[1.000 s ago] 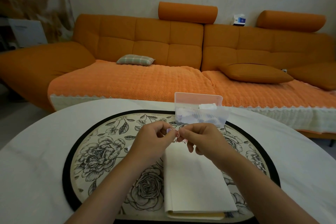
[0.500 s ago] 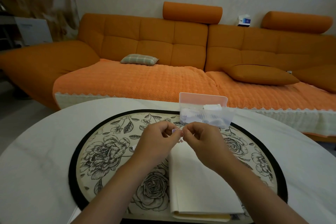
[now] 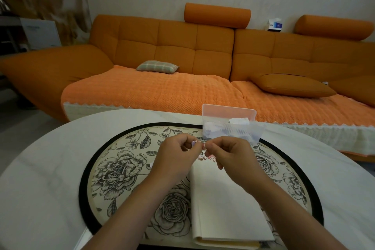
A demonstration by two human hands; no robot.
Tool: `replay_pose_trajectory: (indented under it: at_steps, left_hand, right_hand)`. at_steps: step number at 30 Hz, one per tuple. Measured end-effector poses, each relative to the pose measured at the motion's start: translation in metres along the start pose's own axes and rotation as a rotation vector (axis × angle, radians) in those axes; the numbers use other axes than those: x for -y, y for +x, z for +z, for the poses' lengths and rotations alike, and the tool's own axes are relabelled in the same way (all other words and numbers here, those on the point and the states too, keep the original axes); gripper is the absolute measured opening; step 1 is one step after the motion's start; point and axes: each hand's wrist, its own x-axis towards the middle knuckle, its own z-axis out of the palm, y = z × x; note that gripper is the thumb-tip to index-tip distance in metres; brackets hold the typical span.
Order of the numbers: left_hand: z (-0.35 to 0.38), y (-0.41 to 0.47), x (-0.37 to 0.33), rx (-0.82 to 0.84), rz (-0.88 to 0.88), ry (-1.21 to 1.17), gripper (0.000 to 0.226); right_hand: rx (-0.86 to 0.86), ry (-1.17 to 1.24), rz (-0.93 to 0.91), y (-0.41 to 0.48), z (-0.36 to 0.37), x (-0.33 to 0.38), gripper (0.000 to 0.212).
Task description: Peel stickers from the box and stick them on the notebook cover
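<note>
On the left, a white rounded surface fills the foreground, and a round mat printed with grey flowers and edged in black lies on it. A small white scrap sits on the mat just beside the person's left hand.

Both bare forearms reach in from the bottom edge and meet near the middle of the mat. The left hand's grip is closed: its thumb and curled fingers pinch one end of a small sticker with a purple patch. The right hand pinches the other end in the same way, its grip also clamped on the sticker. The sticker is held in the air between the two hands, above the far edge of a cream notebook.

The notebook lies closed on the mat beneath the right forearm. Two little pink cartoon stickers show on its cover near the far edge, partly hidden by the fingers.

Just beyond the hands, to the right, a clear plastic box stands on the surface, holding a heap of white paper pieces.

An orange sofa spans the background, with a plaid cushion on its seat.
</note>
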Motion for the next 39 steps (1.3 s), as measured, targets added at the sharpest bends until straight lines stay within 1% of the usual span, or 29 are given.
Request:
replay_pose_trajectory:
  at_steps: [4,8,12,20,22,24,26,28,30,34,37,39]
  left_hand:
    - [-0.001,0.000,0.000,0.018,0.012,0.007,0.013]
    - [-0.001,-0.002,-0.002,0.064,0.049,0.063,0.012]
    - [0.002,-0.002,0.000,0.049,0.038,0.088,0.014]
    - [0.003,-0.001,-0.001,0.029,0.006,0.044,0.012]
    - [0.003,-0.004,-0.003,-0.018,0.036,0.104,0.002]
    - [0.004,-0.007,-0.005,-0.110,0.144,0.246,0.013]
    - [0.004,-0.009,-0.008,-0.152,0.246,0.343,0.015]
    - [0.006,-0.010,-0.009,-0.112,0.221,0.315,0.009]
    - [0.008,-0.010,-0.008,-0.064,0.139,0.239,0.004]
    - [0.010,-0.009,-0.008,-0.022,0.024,0.106,0.010]
    - [0.011,-0.008,-0.009,-0.009,-0.020,0.051,0.010]
    - [0.011,-0.007,-0.007,-0.008,-0.025,0.057,0.011]
  right_hand:
    - [0.022,-0.049,-0.012,0.002,-0.002,-0.004,0.016]
    - [0.043,-0.124,-0.050,0.001,-0.005,-0.008,0.023]
    - [0.068,-0.179,-0.086,-0.002,-0.005,-0.003,0.029]
    - [0.058,-0.079,-0.041,-0.002,-0.007,-0.001,0.030]
    - [0.041,-0.087,-0.025,-0.002,-0.007,-0.001,0.028]
    - [0.023,-0.122,-0.033,-0.001,-0.006,-0.004,0.027]
    - [-0.010,-0.167,-0.045,-0.001,-0.004,-0.007,0.025]
    - [-0.045,-0.215,-0.060,0.000,-0.004,-0.008,0.021]
    - [-0.073,-0.278,-0.076,0.000,-0.003,-0.008,0.017]
    - [-0.089,-0.383,-0.095,0.000,-0.003,-0.009,0.014]
    - [-0.068,-0.452,-0.124,-0.001,-0.003,-0.007,0.017]
    - [-0.067,-0.449,-0.128,-0.001,-0.003,-0.007,0.019]
